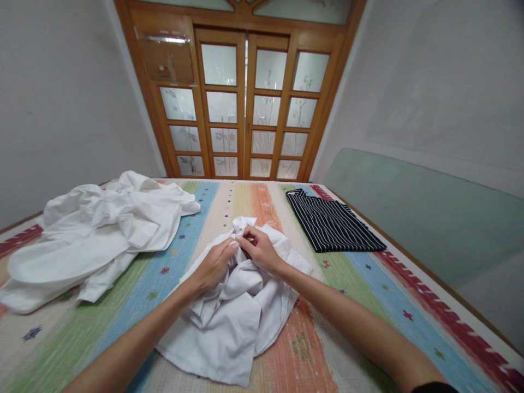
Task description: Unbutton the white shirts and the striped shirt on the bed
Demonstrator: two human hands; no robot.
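Observation:
A crumpled white shirt (229, 338) lies on the table in front of me, its lower part spread toward me. My left hand (219, 259) pinches the cloth near the shirt's bunched upper end, thumb and fingers pressed together. Close against it, my right hand (260, 248) grips the same spot with bent fingers. Both sets of fingertips nearly meet; what exactly sits between them, a button or just a fold, is too small to make out.
To the left is a heap of white clothing (102, 229). A folded black garment with white stripes (333, 221) lies at the right. The striped, colourful tablecloth (164, 284) covers the table. Beyond its far edge stand wooden glass-paned doors (245, 103); a pale green panel (417, 213) leans at the right wall.

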